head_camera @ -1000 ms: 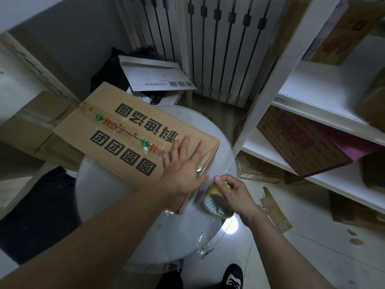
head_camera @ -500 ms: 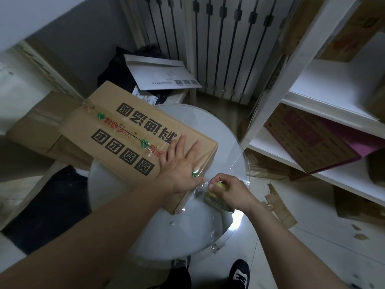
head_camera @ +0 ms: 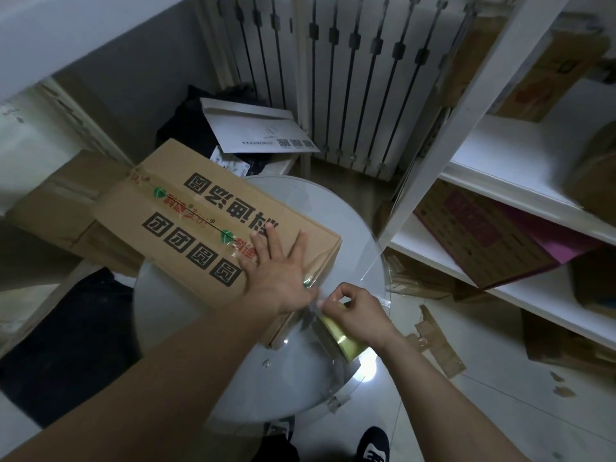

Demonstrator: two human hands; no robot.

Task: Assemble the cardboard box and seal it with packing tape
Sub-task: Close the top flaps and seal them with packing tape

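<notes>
A brown cardboard box (head_camera: 186,211) with black printed characters lies on a round glass table (head_camera: 333,228), its top flaps closed along a taped seam. My left hand (head_camera: 280,265) presses flat, fingers spread, on the box's near right end. Just below that corner, my right hand (head_camera: 356,308) grips a roll of clear packing tape (head_camera: 340,338). A strip of tape runs from the roll up to the box edge under my left hand.
White shelving (head_camera: 520,181) with cardboard boxes stands at the right. A radiator (head_camera: 350,78) is behind the table. More flat cardboard (head_camera: 63,201) lies at the left. A white envelope (head_camera: 256,131) rests beyond the box. Cardboard scraps (head_camera: 436,341) litter the floor.
My right hand has turned the tape roll onto its edge and drawn it closer to the box corner. My left hand stays pressed on the box.
</notes>
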